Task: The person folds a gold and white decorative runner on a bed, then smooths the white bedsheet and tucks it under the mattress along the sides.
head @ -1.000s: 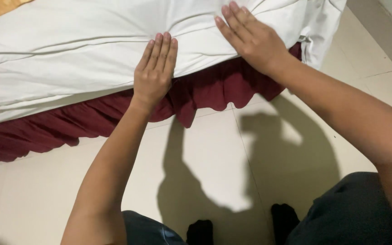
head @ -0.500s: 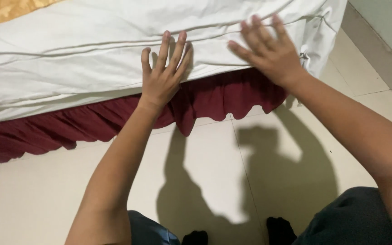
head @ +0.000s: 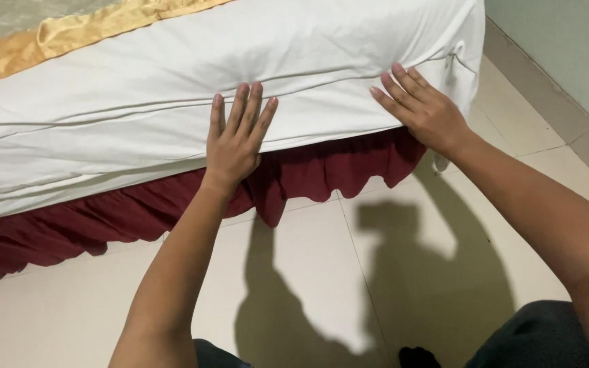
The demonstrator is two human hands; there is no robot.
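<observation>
A white bed sheet [head: 138, 116] covers the side of a mattress. My left hand [head: 235, 140] lies flat on the sheet near its lower edge, fingers pointing up and slightly spread. My right hand [head: 420, 109] presses flat against the sheet close to the mattress corner [head: 461, 48], fingers pointing up and left. Neither hand grips anything. Below the sheet hangs a dark red ruffled bed skirt [head: 103, 218], which my left wrist overlaps.
A gold satin band [head: 69, 34] runs across the bed top at upper left. Cream floor tiles [head: 308, 272] lie below, with my shadow on them. A pale wall with a skirting strip [head: 547, 88] stands at right. My dark trousers [head: 533, 337] show at the bottom.
Both hands have shifted on the sheet: the left went from fingers together to spread, the right slid toward the mattress corner. The view now shows more of the bed top.
</observation>
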